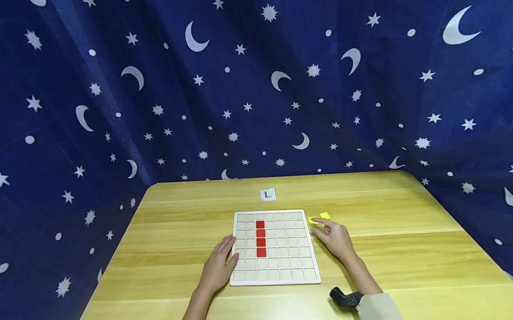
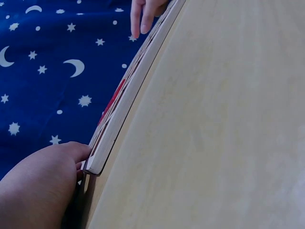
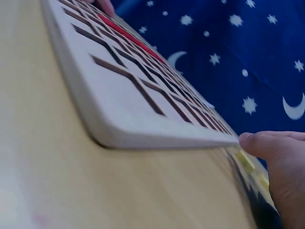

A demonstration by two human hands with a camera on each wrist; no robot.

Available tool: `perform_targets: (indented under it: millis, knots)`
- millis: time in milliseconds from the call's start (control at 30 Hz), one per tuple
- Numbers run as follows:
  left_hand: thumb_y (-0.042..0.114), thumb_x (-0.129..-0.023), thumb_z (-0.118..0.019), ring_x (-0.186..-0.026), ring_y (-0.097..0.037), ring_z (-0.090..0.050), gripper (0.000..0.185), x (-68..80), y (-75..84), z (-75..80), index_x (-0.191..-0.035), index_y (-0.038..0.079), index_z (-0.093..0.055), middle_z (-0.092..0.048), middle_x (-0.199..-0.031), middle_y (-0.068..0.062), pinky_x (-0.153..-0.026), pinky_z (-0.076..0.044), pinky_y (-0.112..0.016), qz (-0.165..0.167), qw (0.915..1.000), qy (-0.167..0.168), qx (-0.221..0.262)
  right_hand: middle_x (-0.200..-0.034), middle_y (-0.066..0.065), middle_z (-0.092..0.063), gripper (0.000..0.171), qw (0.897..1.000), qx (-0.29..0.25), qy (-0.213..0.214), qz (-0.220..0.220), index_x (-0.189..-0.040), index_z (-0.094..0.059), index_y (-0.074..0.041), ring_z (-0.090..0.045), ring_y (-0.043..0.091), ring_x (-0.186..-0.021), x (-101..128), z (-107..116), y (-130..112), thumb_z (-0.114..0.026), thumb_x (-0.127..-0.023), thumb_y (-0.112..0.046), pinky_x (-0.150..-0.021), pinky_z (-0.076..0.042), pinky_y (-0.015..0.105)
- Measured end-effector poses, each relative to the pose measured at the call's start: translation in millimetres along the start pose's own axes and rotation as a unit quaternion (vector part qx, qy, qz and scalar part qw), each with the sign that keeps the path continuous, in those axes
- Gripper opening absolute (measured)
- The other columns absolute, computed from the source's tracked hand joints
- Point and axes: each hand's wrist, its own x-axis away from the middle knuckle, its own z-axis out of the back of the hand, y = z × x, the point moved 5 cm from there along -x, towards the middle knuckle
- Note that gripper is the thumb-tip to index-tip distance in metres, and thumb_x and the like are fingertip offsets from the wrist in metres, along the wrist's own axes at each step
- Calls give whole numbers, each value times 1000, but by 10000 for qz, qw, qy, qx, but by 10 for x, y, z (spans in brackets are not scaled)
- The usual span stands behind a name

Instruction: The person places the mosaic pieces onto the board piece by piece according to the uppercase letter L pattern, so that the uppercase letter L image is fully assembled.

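Observation:
A white square board with a grid of shallow cells lies on the table. Four cells in one column, left of its middle, hold a line of red tiles. My left hand rests along the board's left edge, fingers and thumb touching it. Beyond the right edge, my right hand reaches over a yellow tile, its index fingertip at the tile and its thumb apart. Another yellow tile lies just behind those fingers. In the right wrist view the thumb is near the board's edge.
A small printed card with a grid pattern lies on the wooden table behind the board. A dark blue curtain with moons and stars surrounds the table's back and sides. Black wrist devices are on both arms.

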Motion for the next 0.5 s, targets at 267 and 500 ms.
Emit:
perform_targets:
  millis: [267, 500]
  knots:
    - [26, -94, -54, -132, -28, -33, 48, 10, -16, -7, -135, 3, -47, -42, -141, -11, -110, -25, -40, 192, 9996, -160, 87, -46, -12, -28, 35, 9983, 474, -287, -159, -110, -68, -6, -19, 3, -42, -64, 2, 164, -72, -80, -23, -37, -19, 20]
    - [26, -93, -54, -132, -27, -33, 48, -5, -21, -9, -135, 3, -47, -42, -141, -10, -110, -25, -41, 185, 9997, -140, 57, -44, -8, -28, 37, 9939, 832, -686, -238, -112, -66, -5, -19, 7, -41, -160, -8, 221, -69, -83, -27, -38, -20, 22]
